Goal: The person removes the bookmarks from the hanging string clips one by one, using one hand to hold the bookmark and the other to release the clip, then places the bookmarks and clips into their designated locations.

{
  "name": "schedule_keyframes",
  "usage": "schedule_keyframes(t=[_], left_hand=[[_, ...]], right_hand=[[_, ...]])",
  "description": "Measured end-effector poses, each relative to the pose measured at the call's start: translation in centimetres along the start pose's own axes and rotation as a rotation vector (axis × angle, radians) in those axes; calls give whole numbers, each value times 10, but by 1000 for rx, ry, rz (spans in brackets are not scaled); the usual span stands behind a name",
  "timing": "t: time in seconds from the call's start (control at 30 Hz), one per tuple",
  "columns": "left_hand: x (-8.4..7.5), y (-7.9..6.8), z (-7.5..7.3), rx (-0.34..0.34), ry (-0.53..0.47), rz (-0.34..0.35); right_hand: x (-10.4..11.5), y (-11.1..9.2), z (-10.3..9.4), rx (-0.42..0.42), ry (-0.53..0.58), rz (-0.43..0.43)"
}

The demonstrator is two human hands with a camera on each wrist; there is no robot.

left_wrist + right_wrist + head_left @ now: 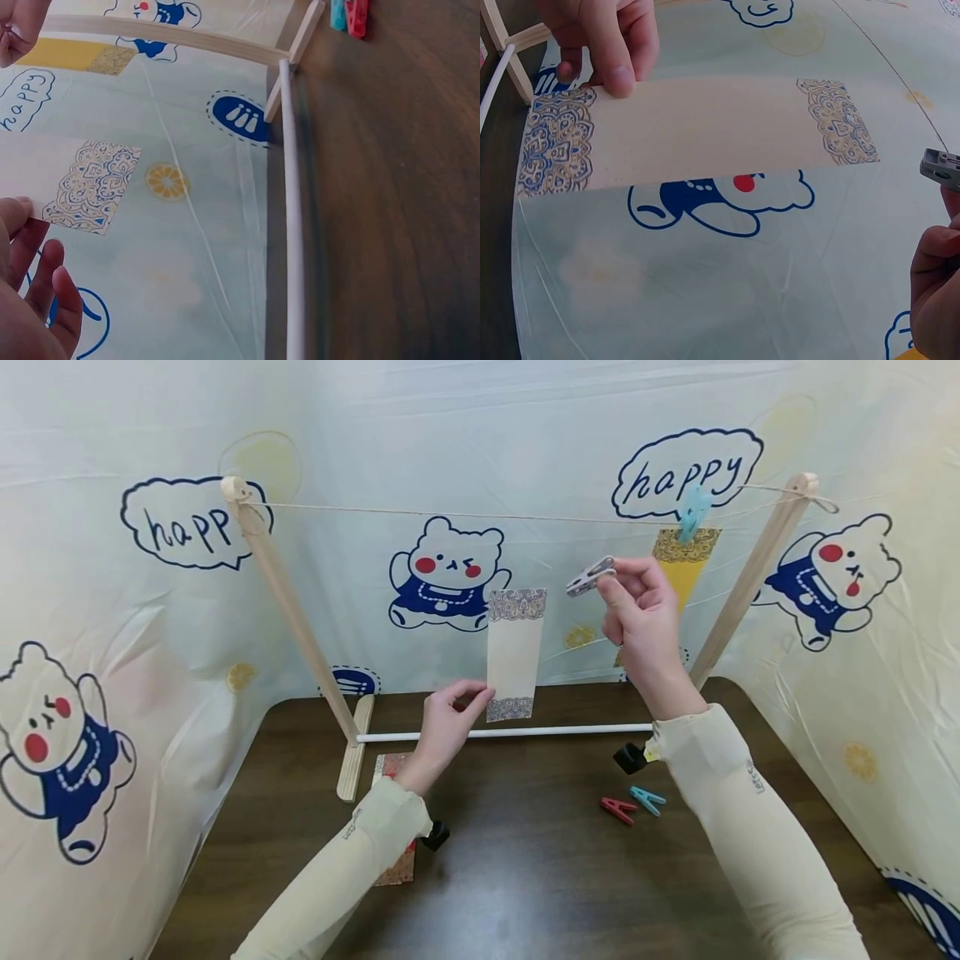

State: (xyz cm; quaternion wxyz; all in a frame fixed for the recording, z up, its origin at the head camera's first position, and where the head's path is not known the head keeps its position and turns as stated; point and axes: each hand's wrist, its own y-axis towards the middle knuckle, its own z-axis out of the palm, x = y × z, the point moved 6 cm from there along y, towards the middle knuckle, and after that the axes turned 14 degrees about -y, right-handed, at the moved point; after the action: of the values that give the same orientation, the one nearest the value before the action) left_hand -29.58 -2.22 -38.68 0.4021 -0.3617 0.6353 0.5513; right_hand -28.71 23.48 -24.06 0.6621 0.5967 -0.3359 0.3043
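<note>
My left hand (446, 722) pinches a cream card (516, 652) with blue lace-patterned ends by its left edge, low down. The card is held upright behind the white rod, its top below the string (420, 512). Right of the card, my right hand (648, 631) pinches a grey clothespin (588, 578) between thumb and fingers; its free end points left, toward the card's top. In the right wrist view the clothespin (940, 166) is near the string, apart from the card. Behind my right hand, a yellow card (678, 578) hangs from the string under a light blue clothespin (695, 510).
Two wooden posts, left (292, 610) and right (757, 577), carry the string, with a white rod (555, 731) joining them low down. A red clothespin (617, 810) and a blue one (647, 800) lie on the dark table (525, 860). Red patterned cards (401, 868) lie under my left forearm.
</note>
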Motion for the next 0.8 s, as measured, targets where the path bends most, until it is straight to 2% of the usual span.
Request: schedule_keyframes(t=[0.2, 0.47, 0.63, 0.8], left_hand=[[5, -9, -4, -3, 4, -34], [7, -22, -9, -1, 7, -68], [7, -29, -12, 15, 4, -54], [7, -37, -18, 1, -2, -25]], right_hand=[[-4, -9, -5, 23, 11, 9], [-16, -28, -12, 41, -46, 71], [-24, -40, -18, 40, -73, 119], [-27, -54, -22, 69, -131, 149]])
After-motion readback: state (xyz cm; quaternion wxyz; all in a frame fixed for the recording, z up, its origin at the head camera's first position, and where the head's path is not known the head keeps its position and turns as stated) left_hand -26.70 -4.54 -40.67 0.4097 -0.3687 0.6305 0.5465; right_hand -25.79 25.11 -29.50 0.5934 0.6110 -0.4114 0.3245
